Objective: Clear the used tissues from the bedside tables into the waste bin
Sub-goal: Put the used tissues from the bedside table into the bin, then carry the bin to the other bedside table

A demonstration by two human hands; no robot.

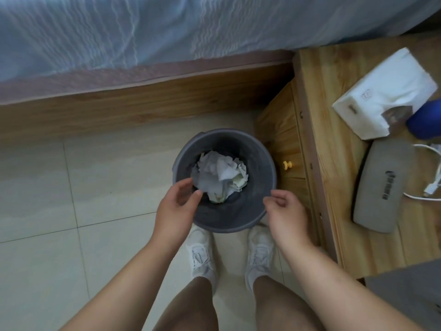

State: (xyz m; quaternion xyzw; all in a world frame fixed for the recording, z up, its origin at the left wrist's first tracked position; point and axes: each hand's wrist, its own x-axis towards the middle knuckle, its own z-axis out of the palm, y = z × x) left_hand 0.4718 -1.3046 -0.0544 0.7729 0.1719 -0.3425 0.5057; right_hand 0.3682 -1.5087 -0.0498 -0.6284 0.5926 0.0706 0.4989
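- At frame center, on tiled floor: round grey waste bin (224, 180) w/ crumpled used tissues (220, 175) piled inside.
- Left hand (175, 209) over bin's lower-left rim, fingers loosely curled, empty.
- Right hand (285, 211) at lower-right rim, fingers curled, holding nothing.
- Right of frame: wooden bedside table (338, 163) w/ white tissue pack (384, 94).

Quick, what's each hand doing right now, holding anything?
Left hand: open, empty, fingers loosely curled over the waste bin with the crumpled tissues inside.
Right hand: open, empty, at the bin's rim.
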